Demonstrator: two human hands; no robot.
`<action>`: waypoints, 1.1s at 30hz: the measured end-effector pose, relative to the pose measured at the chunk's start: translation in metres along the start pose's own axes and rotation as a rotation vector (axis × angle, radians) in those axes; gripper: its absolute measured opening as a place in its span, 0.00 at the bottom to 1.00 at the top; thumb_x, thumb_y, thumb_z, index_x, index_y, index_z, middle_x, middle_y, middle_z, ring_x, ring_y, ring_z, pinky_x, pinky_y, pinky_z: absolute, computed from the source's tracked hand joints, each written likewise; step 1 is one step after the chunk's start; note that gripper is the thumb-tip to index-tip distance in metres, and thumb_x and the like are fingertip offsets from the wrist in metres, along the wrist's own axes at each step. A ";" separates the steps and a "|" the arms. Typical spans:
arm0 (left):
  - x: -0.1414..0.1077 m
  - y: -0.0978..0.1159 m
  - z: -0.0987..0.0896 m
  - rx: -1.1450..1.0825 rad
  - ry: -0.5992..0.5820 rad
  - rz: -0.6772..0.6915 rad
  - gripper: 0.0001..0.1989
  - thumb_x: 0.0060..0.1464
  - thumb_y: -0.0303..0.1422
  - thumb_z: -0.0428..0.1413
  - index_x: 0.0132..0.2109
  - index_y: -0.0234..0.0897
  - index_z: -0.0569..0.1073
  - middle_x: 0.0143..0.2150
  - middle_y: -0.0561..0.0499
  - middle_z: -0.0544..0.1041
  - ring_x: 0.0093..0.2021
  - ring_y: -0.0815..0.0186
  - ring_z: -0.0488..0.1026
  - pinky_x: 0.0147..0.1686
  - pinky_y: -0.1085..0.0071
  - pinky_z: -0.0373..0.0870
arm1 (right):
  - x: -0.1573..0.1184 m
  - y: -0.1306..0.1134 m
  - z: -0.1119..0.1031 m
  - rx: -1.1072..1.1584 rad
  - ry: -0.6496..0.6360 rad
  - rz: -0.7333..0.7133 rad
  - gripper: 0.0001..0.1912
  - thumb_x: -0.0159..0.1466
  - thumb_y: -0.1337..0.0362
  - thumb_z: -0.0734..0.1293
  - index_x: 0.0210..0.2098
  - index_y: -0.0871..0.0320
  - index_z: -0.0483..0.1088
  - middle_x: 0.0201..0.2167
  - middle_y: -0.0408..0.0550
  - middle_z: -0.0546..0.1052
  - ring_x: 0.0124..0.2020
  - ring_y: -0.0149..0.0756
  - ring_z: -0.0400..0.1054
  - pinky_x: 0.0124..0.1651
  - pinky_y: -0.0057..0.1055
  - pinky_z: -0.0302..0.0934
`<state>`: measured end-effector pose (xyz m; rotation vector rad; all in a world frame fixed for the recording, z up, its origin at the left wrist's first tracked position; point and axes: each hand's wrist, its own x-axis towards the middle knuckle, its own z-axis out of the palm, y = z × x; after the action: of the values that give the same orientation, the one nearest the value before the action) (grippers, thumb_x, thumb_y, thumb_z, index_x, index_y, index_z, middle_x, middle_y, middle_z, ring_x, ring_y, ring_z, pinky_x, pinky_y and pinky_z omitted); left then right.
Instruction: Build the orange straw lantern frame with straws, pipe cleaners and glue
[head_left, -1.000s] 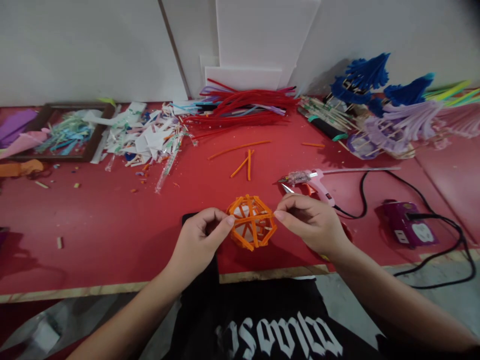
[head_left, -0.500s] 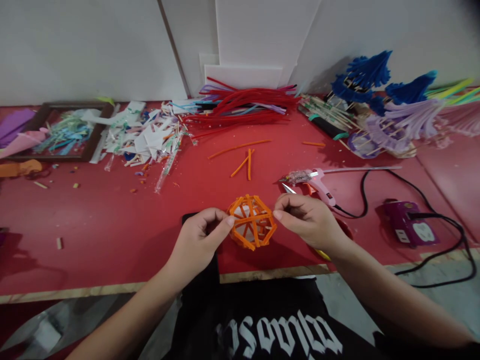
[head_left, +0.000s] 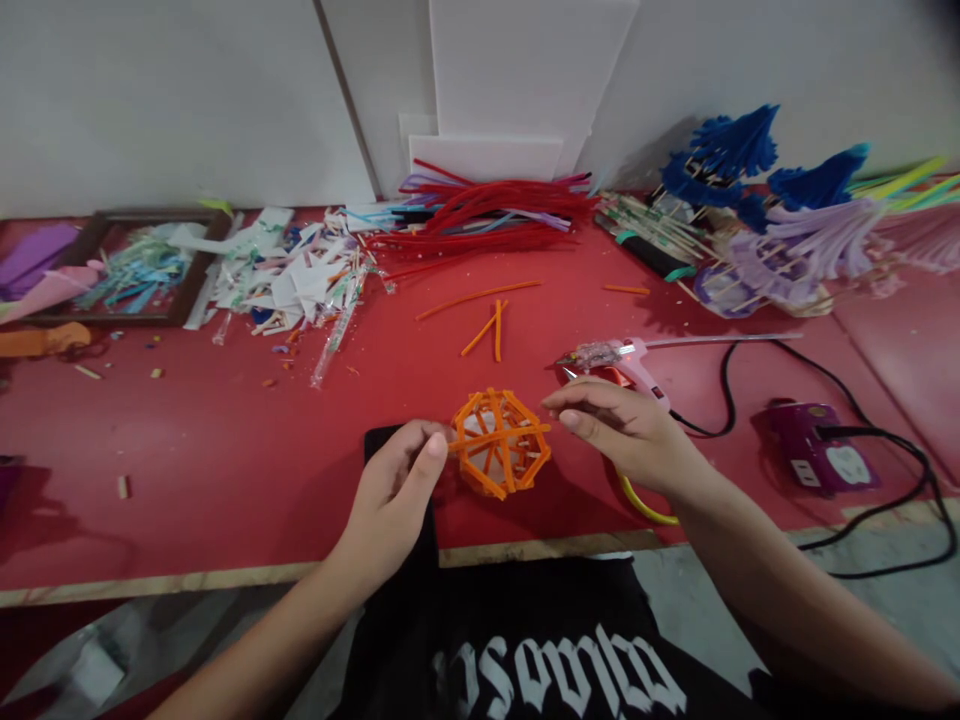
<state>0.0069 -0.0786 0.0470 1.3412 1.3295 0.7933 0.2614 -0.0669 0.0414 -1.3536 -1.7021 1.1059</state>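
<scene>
Working at red table [head_left: 262, 430]. Your right hand [head_left: 634, 430]: thumb and fingers slightly parted. Your left hand [head_left: 390, 490]: fingertips close together, view too poor to tell if pinching. Pink glue gun [head_left: 640, 371] beyond right hand. Orange cage [head_left: 507, 463] on table, between hands. Orange strip [head_left: 484, 440] slantwise across cage top, end at left fingertips.

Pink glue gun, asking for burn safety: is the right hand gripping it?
No, the pink glue gun lies on the red table, beyond the right hand, not in it.
</scene>
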 end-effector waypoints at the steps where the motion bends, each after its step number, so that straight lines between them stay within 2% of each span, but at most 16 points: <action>1: -0.003 -0.003 0.001 -0.009 0.009 0.038 0.19 0.60 0.49 0.49 0.41 0.37 0.71 0.35 0.49 0.72 0.34 0.66 0.68 0.34 0.71 0.68 | 0.000 0.001 -0.001 -0.039 -0.012 -0.032 0.10 0.66 0.60 0.65 0.44 0.55 0.75 0.39 0.49 0.78 0.39 0.35 0.73 0.41 0.33 0.68; 4: -0.010 -0.013 0.006 0.060 0.004 0.141 0.31 0.48 0.54 0.60 0.51 0.37 0.66 0.45 0.45 0.70 0.39 0.63 0.69 0.38 0.66 0.71 | 0.002 0.005 0.001 -0.140 -0.068 -0.147 0.11 0.65 0.62 0.65 0.47 0.54 0.74 0.41 0.50 0.77 0.39 0.35 0.72 0.42 0.34 0.69; 6: -0.012 -0.018 0.009 0.195 0.014 0.189 0.36 0.42 0.50 0.66 0.52 0.38 0.63 0.49 0.43 0.67 0.42 0.61 0.69 0.39 0.65 0.71 | 0.004 0.007 0.004 -0.156 -0.077 -0.217 0.10 0.65 0.63 0.66 0.46 0.55 0.75 0.40 0.50 0.77 0.39 0.35 0.72 0.40 0.33 0.69; 9: -0.009 -0.023 0.010 0.350 0.047 0.278 0.27 0.49 0.41 0.64 0.52 0.38 0.63 0.50 0.43 0.66 0.46 0.60 0.69 0.40 0.64 0.72 | 0.006 0.008 0.011 -0.153 -0.020 -0.290 0.07 0.65 0.66 0.65 0.41 0.56 0.75 0.37 0.50 0.76 0.36 0.34 0.72 0.38 0.32 0.68; 12: -0.001 -0.024 0.006 0.338 0.050 0.336 0.16 0.55 0.35 0.59 0.49 0.38 0.66 0.47 0.45 0.68 0.43 0.63 0.70 0.39 0.66 0.73 | 0.004 0.007 0.016 -0.166 0.045 -0.325 0.06 0.64 0.69 0.65 0.35 0.56 0.75 0.33 0.48 0.76 0.33 0.33 0.72 0.36 0.31 0.68; 14: 0.005 -0.025 0.002 0.315 0.041 0.350 0.13 0.57 0.33 0.56 0.49 0.39 0.67 0.47 0.45 0.70 0.43 0.63 0.72 0.40 0.66 0.73 | -0.001 0.005 0.018 -0.171 0.031 -0.357 0.07 0.64 0.69 0.65 0.33 0.55 0.76 0.32 0.48 0.76 0.33 0.33 0.73 0.35 0.30 0.68; 18: 0.012 -0.025 -0.003 0.332 0.003 0.376 0.14 0.58 0.29 0.52 0.51 0.38 0.69 0.48 0.44 0.74 0.47 0.61 0.74 0.46 0.62 0.73 | -0.016 0.002 0.018 -0.167 -0.072 -0.357 0.09 0.64 0.71 0.64 0.37 0.54 0.77 0.35 0.48 0.78 0.36 0.33 0.74 0.36 0.29 0.69; 20: 0.014 -0.024 -0.004 0.357 0.005 0.380 0.13 0.58 0.27 0.52 0.50 0.38 0.70 0.48 0.43 0.76 0.47 0.61 0.74 0.48 0.62 0.73 | -0.023 0.001 0.016 -0.109 -0.038 -0.338 0.09 0.64 0.71 0.64 0.37 0.54 0.76 0.33 0.47 0.79 0.34 0.34 0.73 0.36 0.30 0.69; 22: 0.014 -0.021 -0.004 0.380 -0.001 0.380 0.12 0.57 0.26 0.52 0.48 0.37 0.71 0.47 0.43 0.77 0.48 0.60 0.75 0.49 0.61 0.73 | -0.026 -0.002 0.011 -0.044 0.035 -0.324 0.08 0.63 0.71 0.64 0.34 0.55 0.74 0.29 0.46 0.77 0.31 0.34 0.72 0.33 0.31 0.68; 24: 0.014 -0.019 -0.005 0.374 -0.051 0.380 0.14 0.56 0.26 0.52 0.50 0.36 0.70 0.49 0.42 0.77 0.51 0.58 0.74 0.52 0.59 0.71 | -0.025 -0.005 0.006 -0.040 0.086 -0.308 0.07 0.63 0.70 0.63 0.31 0.55 0.72 0.26 0.45 0.75 0.28 0.34 0.71 0.31 0.32 0.66; 28: 0.016 -0.013 -0.011 0.242 -0.172 0.310 0.21 0.58 0.25 0.49 0.58 0.39 0.65 0.56 0.40 0.73 0.56 0.58 0.72 0.57 0.58 0.68 | -0.011 -0.016 -0.004 -0.202 0.119 -0.283 0.03 0.62 0.66 0.66 0.33 0.53 0.72 0.30 0.45 0.76 0.32 0.37 0.71 0.36 0.36 0.67; 30: 0.019 -0.006 -0.016 0.209 -0.161 0.298 0.19 0.59 0.25 0.48 0.56 0.40 0.66 0.55 0.42 0.73 0.56 0.59 0.72 0.57 0.59 0.68 | -0.003 -0.022 -0.007 -0.285 0.096 -0.320 0.02 0.62 0.65 0.67 0.34 0.52 0.73 0.33 0.46 0.76 0.36 0.38 0.71 0.41 0.38 0.67; 33: 0.027 0.013 -0.020 0.291 -0.142 0.415 0.12 0.60 0.28 0.51 0.50 0.39 0.70 0.54 0.44 0.73 0.56 0.60 0.71 0.57 0.61 0.67 | 0.011 -0.034 -0.010 -0.398 0.004 -0.378 0.03 0.63 0.61 0.67 0.35 0.52 0.74 0.40 0.50 0.76 0.43 0.40 0.71 0.47 0.39 0.66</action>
<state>-0.0044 -0.0465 0.0589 1.9090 1.0961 0.7796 0.2547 -0.0578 0.0763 -1.1832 -2.1423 0.5696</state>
